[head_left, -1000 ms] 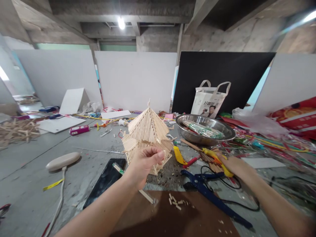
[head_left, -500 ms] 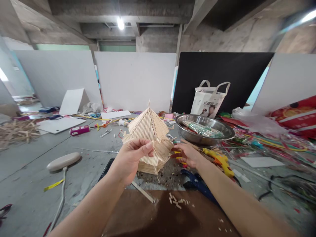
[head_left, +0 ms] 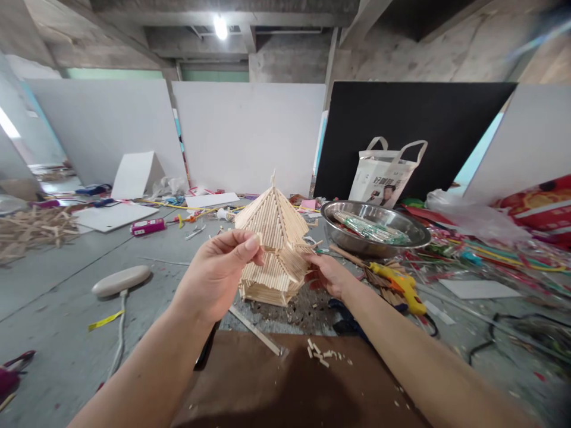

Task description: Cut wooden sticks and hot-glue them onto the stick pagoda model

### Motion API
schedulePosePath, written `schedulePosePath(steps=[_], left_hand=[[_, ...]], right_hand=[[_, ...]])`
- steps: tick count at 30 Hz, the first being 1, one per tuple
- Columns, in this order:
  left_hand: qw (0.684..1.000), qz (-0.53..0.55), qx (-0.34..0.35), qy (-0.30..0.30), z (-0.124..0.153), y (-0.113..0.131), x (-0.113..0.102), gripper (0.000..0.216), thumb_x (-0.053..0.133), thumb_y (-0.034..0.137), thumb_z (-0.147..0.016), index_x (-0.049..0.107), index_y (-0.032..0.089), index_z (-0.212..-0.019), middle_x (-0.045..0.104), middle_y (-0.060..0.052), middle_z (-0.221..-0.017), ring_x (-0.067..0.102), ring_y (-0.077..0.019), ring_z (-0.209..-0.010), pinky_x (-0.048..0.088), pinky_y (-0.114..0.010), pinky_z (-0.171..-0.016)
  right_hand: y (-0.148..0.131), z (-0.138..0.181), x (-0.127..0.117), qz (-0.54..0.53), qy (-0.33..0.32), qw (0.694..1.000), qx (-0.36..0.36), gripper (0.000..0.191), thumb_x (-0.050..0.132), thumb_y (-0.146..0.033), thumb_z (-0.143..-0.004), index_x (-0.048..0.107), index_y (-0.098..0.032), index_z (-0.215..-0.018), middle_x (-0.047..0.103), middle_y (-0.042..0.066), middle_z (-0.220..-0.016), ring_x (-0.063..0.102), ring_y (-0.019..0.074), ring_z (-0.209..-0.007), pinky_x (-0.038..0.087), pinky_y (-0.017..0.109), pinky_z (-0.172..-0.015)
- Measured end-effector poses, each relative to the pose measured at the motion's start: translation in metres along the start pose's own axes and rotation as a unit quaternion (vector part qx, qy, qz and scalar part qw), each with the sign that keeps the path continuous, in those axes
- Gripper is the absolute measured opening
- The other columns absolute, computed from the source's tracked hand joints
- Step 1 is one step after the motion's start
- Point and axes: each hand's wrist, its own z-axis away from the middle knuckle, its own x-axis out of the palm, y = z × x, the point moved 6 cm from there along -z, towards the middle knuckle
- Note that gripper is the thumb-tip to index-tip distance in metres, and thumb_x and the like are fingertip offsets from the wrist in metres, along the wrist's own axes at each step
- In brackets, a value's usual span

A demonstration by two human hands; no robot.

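A small pagoda-like house of pale wooden sticks (head_left: 273,244) with a pointed ribbed roof is held up in front of me over the grey floor. My left hand (head_left: 220,274) grips its left eave, thumb on top and fingers curled underneath. My right hand (head_left: 329,274) pinches the right eave from the other side. A yellow glue gun (head_left: 398,286) lies on the floor just right of my right hand, with no hand on it.
A steel bowl (head_left: 332,230) with green sticks sits behind the glue gun. Blue-handled cutters (head_left: 344,324) and a brown board (head_left: 267,386) with stick offcuts lie below my hands. A white tote bag (head_left: 386,172), scattered plastic strips at right, a loose stick pile (head_left: 31,229) at far left.
My right hand left the glue gun on the floor and came left to the house's right eave. Both hands have lifted the house slightly; the view has tilted down.
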Motion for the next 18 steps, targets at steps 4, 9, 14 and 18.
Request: schedulePosePath(steps=[4,9,14,18], left_hand=[[1.000,0.000,0.011,-0.003,0.007,0.006,0.001,0.011,0.062,0.025,-0.066,0.059,0.016,-0.062,0.056,0.001,-0.058,0.050,-0.0072,-0.058,0.039,-0.021,-0.063],[1.000,0.005,0.003,-0.007,0.013,0.006,0.010,0.012,0.065,0.026,-0.063,0.059,0.016,-0.061,0.056,0.001,-0.057,0.050,-0.0074,-0.055,0.039,-0.020,-0.057],[0.999,-0.007,-0.035,-0.015,0.012,-0.008,0.034,0.012,0.066,0.024,-0.060,0.058,0.015,-0.061,0.054,0.002,-0.054,0.047,-0.0054,-0.050,0.037,-0.018,-0.050],[0.992,-0.056,-0.097,-0.054,0.025,-0.035,0.048,0.015,0.063,0.027,-0.063,0.056,0.014,-0.061,0.052,0.003,-0.053,0.044,-0.0047,-0.049,0.034,-0.018,-0.050]], right_hand=[[0.007,0.027,-0.010,0.059,0.057,0.995,-0.050,0.018,0.052,-0.030,-0.069,0.053,-0.019,-0.083,0.055,0.000,-0.071,0.049,0.0099,-0.048,0.037,0.023,-0.043],[0.035,0.093,0.004,0.384,0.027,0.886,-0.259,0.014,0.049,-0.027,-0.073,0.059,-0.021,-0.081,0.057,0.004,-0.083,0.051,0.0166,-0.078,0.037,0.029,-0.070],[0.061,0.121,0.031,0.617,-0.019,0.711,-0.336,0.019,0.040,-0.028,-0.081,0.057,-0.021,-0.080,0.056,0.004,-0.088,0.050,0.0159,-0.080,0.037,0.025,-0.063],[0.063,0.122,0.023,0.677,-0.011,0.642,-0.359,0.022,0.034,-0.021,-0.083,0.054,-0.019,-0.074,0.056,0.003,-0.081,0.050,0.0126,-0.074,0.035,0.022,-0.059]])
